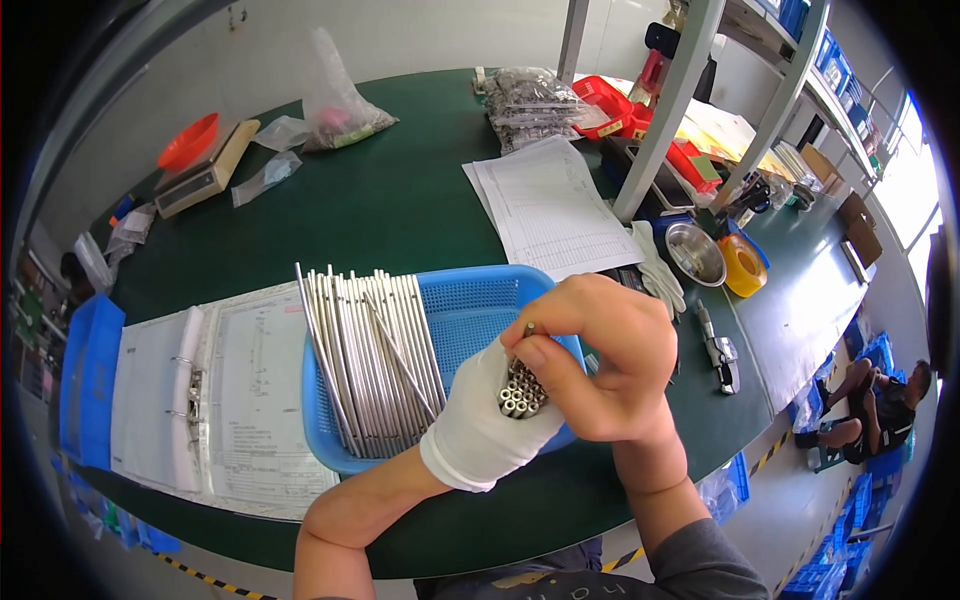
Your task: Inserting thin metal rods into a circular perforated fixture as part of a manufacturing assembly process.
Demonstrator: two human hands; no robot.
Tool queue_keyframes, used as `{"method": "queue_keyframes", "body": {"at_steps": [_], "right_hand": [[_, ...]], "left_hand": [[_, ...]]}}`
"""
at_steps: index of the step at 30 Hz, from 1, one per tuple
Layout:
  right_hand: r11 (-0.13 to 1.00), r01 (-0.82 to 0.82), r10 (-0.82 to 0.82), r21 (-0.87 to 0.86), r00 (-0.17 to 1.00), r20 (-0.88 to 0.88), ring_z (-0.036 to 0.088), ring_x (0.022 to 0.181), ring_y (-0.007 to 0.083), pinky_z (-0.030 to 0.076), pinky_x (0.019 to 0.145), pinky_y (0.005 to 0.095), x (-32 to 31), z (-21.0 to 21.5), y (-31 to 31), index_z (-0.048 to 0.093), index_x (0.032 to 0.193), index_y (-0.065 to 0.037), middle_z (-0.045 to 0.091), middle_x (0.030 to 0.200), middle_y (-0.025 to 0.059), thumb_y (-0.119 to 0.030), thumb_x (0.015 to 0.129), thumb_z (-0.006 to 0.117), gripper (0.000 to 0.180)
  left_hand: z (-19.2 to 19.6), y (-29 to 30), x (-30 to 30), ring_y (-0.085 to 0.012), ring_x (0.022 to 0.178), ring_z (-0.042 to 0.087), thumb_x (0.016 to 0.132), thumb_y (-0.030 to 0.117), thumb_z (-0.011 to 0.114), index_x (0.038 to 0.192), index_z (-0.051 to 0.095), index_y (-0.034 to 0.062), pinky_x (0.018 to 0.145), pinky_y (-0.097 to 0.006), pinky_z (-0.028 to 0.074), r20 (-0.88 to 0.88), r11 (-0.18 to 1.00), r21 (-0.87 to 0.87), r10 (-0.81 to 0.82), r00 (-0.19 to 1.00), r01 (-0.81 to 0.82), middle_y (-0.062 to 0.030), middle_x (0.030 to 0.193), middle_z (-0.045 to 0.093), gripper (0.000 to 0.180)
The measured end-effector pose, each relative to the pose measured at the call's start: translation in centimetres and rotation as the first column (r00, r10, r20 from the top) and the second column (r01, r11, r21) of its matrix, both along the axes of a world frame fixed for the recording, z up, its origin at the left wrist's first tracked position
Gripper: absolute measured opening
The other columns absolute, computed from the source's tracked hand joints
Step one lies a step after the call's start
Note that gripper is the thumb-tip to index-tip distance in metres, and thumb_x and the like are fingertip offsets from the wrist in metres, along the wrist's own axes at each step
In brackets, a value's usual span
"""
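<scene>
Just right of the frame's centre, the left hand (pixel 480 430), in a white glove, is wrapped around a bundle of slim metal tubes (pixel 520 397), their open ends facing up toward the camera. Above it the bare right hand (pixel 612 358) pinches a thin metal piece (pixel 529 329) between thumb and forefinger at the bundle's upper edge — how far down it reaches is hidden. Behind the hands, at mid-frame, sits a blue mesh basket (pixel 475 300); a row of long silvery rods (pixel 370 350) leans across its left part, one lying slantwise over the others. An open ring binder (pixel 258 390) lies left of the basket. Printed sheets (pixel 545 205) lie at upper centre — a steel bowl (pixel 695 255) stands to their right.
</scene>
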State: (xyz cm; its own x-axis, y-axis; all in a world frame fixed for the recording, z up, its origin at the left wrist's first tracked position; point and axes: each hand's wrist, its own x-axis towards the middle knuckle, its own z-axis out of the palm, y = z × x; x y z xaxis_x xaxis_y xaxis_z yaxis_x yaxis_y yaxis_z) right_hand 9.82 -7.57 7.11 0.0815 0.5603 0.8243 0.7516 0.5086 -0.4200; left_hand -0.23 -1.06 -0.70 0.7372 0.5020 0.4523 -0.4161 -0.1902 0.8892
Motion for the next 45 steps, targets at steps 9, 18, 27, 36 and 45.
{"method": "queue_keyframes", "body": {"at_steps": [9,18,27,36,45], "right_hand": [[0.997,-0.066,0.069,0.034,0.994,-0.090,0.058,0.056,0.0184,0.043,0.054,0.0280,0.2,-0.1,-0.1,0.062,0.077,-0.003,0.063,0.070,0.0045,0.006,0.068,0.065,0.013],[0.995,-0.096,0.096,-0.002,0.995,-0.030,0.054,0.052,0.0166,0.040,0.052,0.0279,0.5,0.1,-0.3,0.062,0.076,-0.005,0.063,0.069,0.0029,0.004,0.067,0.066,0.013],[0.991,0.125,-0.121,-0.049,0.989,0.082,0.054,0.054,0.0189,0.043,0.056,0.0286,0.4,0.6,-0.8,0.061,0.069,-0.006,0.062,0.064,0.0034,-0.006,0.060,0.062,0.008],[0.970,0.124,-0.045,-0.208,0.935,0.351,0.049,0.049,0.0197,0.034,0.048,0.0314,0.8,3.3,-1.4,0.060,0.068,-0.009,0.053,0.059,0.0022,-0.006,0.062,0.068,0.010],[0.984,0.088,-0.032,-0.152,0.940,0.339,0.049,0.049,0.0200,0.035,0.047,0.0311,0.9,2.9,-1.5,0.062,0.074,-0.007,0.055,0.061,0.0028,-0.003,0.067,0.066,0.009]], "left_hand": [[0.9,0.0,-0.5,-0.0216,0.069,0.059,0.077,0.008,0.070,0.098,0.053,0.0021,0.062,-0.030,0.046,-0.038,0.999,-0.034,-0.015,0.999,0.014,-0.0109,0.081,0.060,0.028],[1.6,0.3,-0.5,-0.0246,0.068,0.058,0.076,0.007,0.070,0.096,0.053,0.0025,0.062,-0.031,0.046,-0.042,0.997,0.070,-0.022,0.999,0.025,-0.0109,0.079,0.059,0.027],[0.2,-0.3,-0.2,-0.0242,0.067,0.060,0.076,0.008,0.071,0.095,0.054,0.0033,0.061,-0.031,0.046,0.000,0.994,-0.108,-0.019,1.000,0.019,-0.0106,0.078,0.060,0.026],[0.3,0.6,-0.4,-0.0195,0.066,0.057,0.078,0.009,0.070,0.095,0.054,0.0036,0.063,-0.029,0.046,-0.024,0.987,0.158,0.002,1.000,0.002,-0.0090,0.077,0.059,0.024],[1.6,0.4,0.1,-0.0176,0.075,0.061,0.076,0.004,0.068,0.100,0.054,0.0022,0.069,-0.029,0.048,0.053,0.997,0.060,-0.041,0.998,0.038,-0.0084,0.085,0.062,0.027]]}}
